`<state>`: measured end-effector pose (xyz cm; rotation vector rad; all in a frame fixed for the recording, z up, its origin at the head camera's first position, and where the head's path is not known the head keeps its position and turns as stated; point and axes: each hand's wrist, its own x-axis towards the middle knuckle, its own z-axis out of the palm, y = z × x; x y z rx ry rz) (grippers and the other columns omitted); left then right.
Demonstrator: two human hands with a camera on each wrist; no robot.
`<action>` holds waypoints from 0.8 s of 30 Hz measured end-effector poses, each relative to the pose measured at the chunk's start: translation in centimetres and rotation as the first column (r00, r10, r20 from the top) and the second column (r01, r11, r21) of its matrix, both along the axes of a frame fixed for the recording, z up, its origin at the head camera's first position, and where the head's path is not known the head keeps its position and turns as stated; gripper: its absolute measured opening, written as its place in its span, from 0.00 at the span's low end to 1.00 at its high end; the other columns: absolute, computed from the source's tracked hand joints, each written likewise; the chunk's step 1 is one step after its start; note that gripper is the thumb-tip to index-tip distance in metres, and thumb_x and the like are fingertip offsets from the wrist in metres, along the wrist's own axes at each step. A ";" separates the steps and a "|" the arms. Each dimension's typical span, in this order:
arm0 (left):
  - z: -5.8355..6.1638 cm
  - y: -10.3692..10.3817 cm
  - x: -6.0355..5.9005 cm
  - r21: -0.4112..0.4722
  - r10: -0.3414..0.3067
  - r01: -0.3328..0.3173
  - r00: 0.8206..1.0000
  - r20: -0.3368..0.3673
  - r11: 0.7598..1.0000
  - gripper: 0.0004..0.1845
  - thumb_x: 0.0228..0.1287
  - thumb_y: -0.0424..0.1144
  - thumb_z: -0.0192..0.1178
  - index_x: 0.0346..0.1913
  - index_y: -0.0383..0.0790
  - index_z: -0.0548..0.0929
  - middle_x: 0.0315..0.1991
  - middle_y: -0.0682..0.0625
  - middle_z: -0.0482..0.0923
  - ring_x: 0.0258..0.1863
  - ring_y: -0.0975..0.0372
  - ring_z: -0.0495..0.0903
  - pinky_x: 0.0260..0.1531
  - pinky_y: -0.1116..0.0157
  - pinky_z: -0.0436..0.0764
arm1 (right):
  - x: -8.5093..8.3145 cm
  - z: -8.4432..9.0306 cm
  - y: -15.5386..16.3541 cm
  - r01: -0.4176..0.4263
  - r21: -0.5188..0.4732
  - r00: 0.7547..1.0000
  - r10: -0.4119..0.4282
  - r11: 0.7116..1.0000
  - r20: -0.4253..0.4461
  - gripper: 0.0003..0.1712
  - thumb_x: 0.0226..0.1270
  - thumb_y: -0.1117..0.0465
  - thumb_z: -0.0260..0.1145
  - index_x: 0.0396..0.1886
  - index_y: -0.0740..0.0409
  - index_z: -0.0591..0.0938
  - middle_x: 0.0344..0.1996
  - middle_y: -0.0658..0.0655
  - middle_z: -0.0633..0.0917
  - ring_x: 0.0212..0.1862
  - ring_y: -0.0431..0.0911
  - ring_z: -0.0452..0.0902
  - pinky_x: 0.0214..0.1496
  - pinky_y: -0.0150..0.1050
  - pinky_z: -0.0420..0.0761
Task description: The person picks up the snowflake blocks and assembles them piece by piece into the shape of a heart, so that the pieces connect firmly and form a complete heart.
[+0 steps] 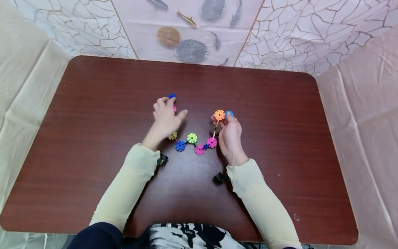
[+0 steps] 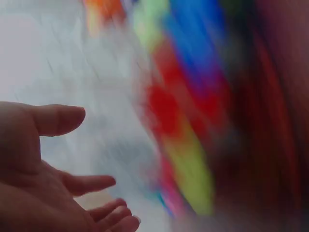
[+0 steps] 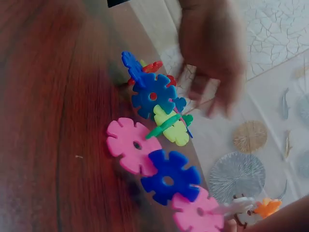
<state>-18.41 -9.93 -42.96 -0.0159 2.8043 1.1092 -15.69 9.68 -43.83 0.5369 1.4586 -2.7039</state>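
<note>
A zigzag chain of coloured snowflake discs (image 1: 192,138) lies mid-table on the brown table (image 1: 93,121). My right hand (image 1: 225,119) grips its far right end by the brown disc (image 1: 215,129), below an orange disc (image 1: 219,114) and a light blue disc (image 1: 229,113). My left hand (image 1: 169,107) hovers over the chain's left end with fingers spread, holding nothing. A blue piece (image 1: 172,96) and a pink piece (image 1: 175,108) show past its fingertips. The right wrist view shows the chain (image 3: 169,179) close up and the blurred left hand (image 3: 212,53) above it. The left wrist view shows the empty hand (image 2: 72,183) before a colour blur.
Black camera mounts (image 1: 162,159) (image 1: 219,178) sit at both wrists. The table's far edge meets a crackle-and-fish patterned cloth (image 1: 192,34). Beige sheets (image 1: 21,86) hang at the left and right sides. Bare wood surrounds the chain.
</note>
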 end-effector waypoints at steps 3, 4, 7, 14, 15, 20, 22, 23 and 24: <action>1.2 3.0 2.2 0.019 -0.130 0.130 0.991 -0.045 0.991 0.43 0.64 0.56 0.61 0.73 0.34 0.58 0.69 0.38 0.52 0.69 0.48 0.50 0.66 0.51 0.59 | 0.6 0.4 0.1 -0.003 -0.037 0.999 0.002 0.999 -0.036 0.12 0.81 0.59 0.39 0.37 0.59 0.65 0.44 0.59 0.74 0.53 0.58 0.72 0.61 0.39 0.68; 1.4 3.9 2.7 0.048 -0.180 0.181 0.983 -0.024 0.982 0.45 0.63 0.57 0.61 0.73 0.34 0.56 0.70 0.39 0.52 0.69 0.49 0.52 0.67 0.53 0.59 | 0.9 0.6 0.1 -0.006 -0.053 0.999 0.004 0.999 -0.036 0.12 0.81 0.58 0.40 0.38 0.59 0.64 0.45 0.59 0.73 0.54 0.57 0.71 0.62 0.39 0.68; 1.3 5.8 3.5 0.178 -0.272 0.255 0.959 0.075 0.950 0.48 0.62 0.59 0.63 0.74 0.35 0.54 0.68 0.42 0.60 0.65 0.54 0.63 0.64 0.56 0.67 | 1.7 1.1 -0.1 -0.012 -0.085 1.000 0.011 0.996 -0.007 0.09 0.81 0.58 0.42 0.41 0.58 0.64 0.50 0.58 0.71 0.57 0.53 0.70 0.66 0.39 0.67; -0.2 6.0 3.5 0.508 -0.262 0.166 0.957 0.123 0.845 0.32 0.67 0.44 0.63 0.68 0.35 0.63 0.38 0.43 0.81 0.31 0.55 0.82 0.31 0.65 0.78 | 3.3 1.9 -0.4 -0.019 0.003 0.998 0.019 1.000 -0.060 0.08 0.80 0.59 0.46 0.44 0.60 0.67 0.51 0.58 0.73 0.54 0.47 0.71 0.65 0.38 0.67; -0.3 5.9 3.5 0.530 -0.269 0.169 0.956 0.116 0.831 0.30 0.68 0.42 0.62 0.67 0.35 0.65 0.35 0.43 0.82 0.29 0.54 0.82 0.29 0.66 0.78 | 3.3 1.9 -0.2 -0.007 0.042 0.996 0.011 0.999 -0.089 0.08 0.79 0.59 0.47 0.42 0.60 0.68 0.48 0.59 0.75 0.51 0.47 0.72 0.64 0.39 0.69; 0.0 5.4 4.3 0.466 -0.320 0.229 0.939 0.124 0.854 0.27 0.69 0.48 0.59 0.65 0.39 0.69 0.30 0.44 0.80 0.28 0.54 0.83 0.28 0.65 0.78 | 2.6 1.4 2.5 -0.027 0.366 0.953 0.134 0.930 -0.273 0.06 0.73 0.67 0.57 0.41 0.68 0.75 0.39 0.60 0.81 0.40 0.47 0.80 0.51 0.38 0.79; 0.1 5.4 4.6 0.405 -0.324 0.249 0.937 0.128 0.880 0.30 0.67 0.54 0.60 0.65 0.41 0.70 0.32 0.47 0.78 0.30 0.55 0.81 0.31 0.63 0.78 | 2.3 1.4 3.8 -0.056 0.505 0.916 0.246 0.861 -0.316 0.07 0.69 0.70 0.61 0.42 0.72 0.77 0.36 0.59 0.82 0.36 0.47 0.81 0.45 0.37 0.82; 0.2 5.4 4.8 0.378 -0.323 0.255 0.938 0.129 0.890 0.31 0.65 0.57 0.60 0.64 0.42 0.70 0.34 0.49 0.78 0.33 0.57 0.80 0.34 0.63 0.79 | 2.2 1.5 4.3 -0.069 0.567 0.898 0.299 0.821 -0.323 0.08 0.67 0.71 0.62 0.44 0.73 0.78 0.35 0.59 0.83 0.35 0.48 0.81 0.43 0.36 0.82; 0.2 5.5 4.9 0.352 -0.320 0.259 0.939 0.125 0.899 0.32 0.64 0.58 0.60 0.63 0.43 0.71 0.37 0.51 0.78 0.35 0.58 0.79 0.36 0.63 0.79 | 2.2 1.7 4.7 -0.079 0.624 0.880 0.349 0.778 -0.323 0.09 0.66 0.72 0.63 0.45 0.72 0.79 0.35 0.60 0.83 0.35 0.49 0.82 0.42 0.36 0.82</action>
